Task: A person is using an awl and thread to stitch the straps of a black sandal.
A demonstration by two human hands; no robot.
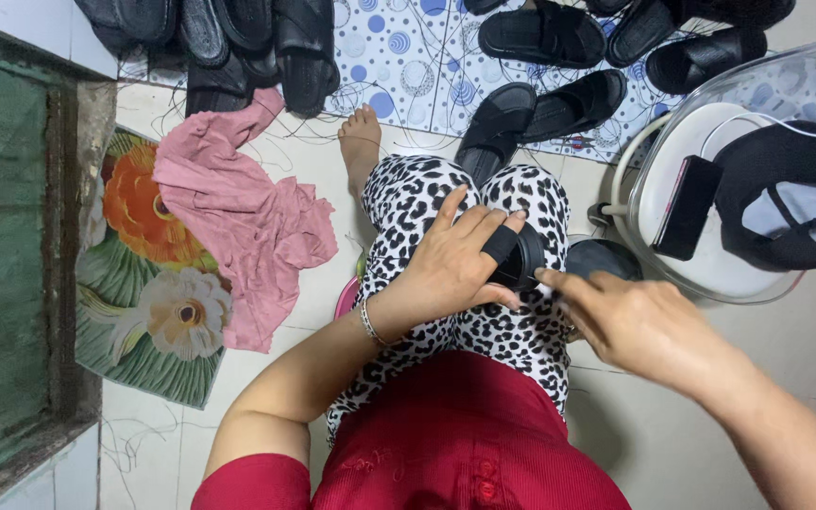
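At the centre of the frame, over the lap in spotted leggings (484,321), a black sandal (521,257) with a curved strap is gripped by the left hand (450,264), whose fingers wrap over the strap, apparently to steady it. The right hand (639,326) is loose, and only its fingertips touch the sandal's edge. More black sandals (559,33) lie along the top on a dotted mat (417,57), and a pink cloth (243,222) lies left of centre.

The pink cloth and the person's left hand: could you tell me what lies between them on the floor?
In the head view, only bare pale floor tile separates the pink cloth from the patterned trouser leg under the left hand.
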